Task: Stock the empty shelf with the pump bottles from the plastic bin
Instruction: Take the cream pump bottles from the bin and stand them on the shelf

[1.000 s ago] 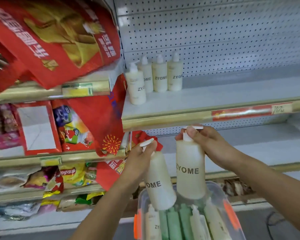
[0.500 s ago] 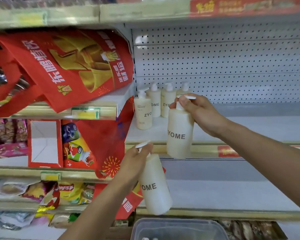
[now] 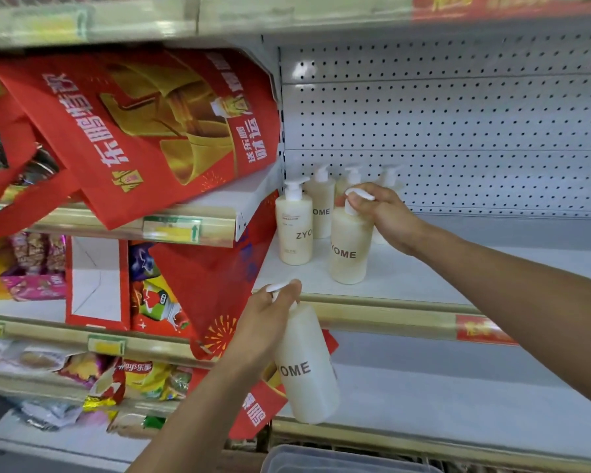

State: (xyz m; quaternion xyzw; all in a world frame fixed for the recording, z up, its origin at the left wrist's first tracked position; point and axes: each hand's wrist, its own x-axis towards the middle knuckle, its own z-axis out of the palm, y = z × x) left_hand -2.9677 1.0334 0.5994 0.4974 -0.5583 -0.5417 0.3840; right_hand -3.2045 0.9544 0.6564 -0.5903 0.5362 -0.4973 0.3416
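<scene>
Supermarket aisle, white pegboard-backed shelf (image 3: 458, 281), mostly bare. Four pump bottles (image 3: 294, 230) stand at ten o'clock. The right hand (image 3: 386, 216) grips a fifth bottle (image 3: 350, 250) beside them; the left hand (image 3: 267, 322) grips a sixth bottle (image 3: 307, 367) at six o'clock, above the plastic bin (image 3: 321, 460). Early going, I'd judge.

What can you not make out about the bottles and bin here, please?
Head view: clear plastic bin cut off by the bottom edge, contents unseen.
Head view: rearmost cream pump bottle mostly hidden behind the right hand.
Head view: top shelf's red price strip blurred, unreadable.
</scene>
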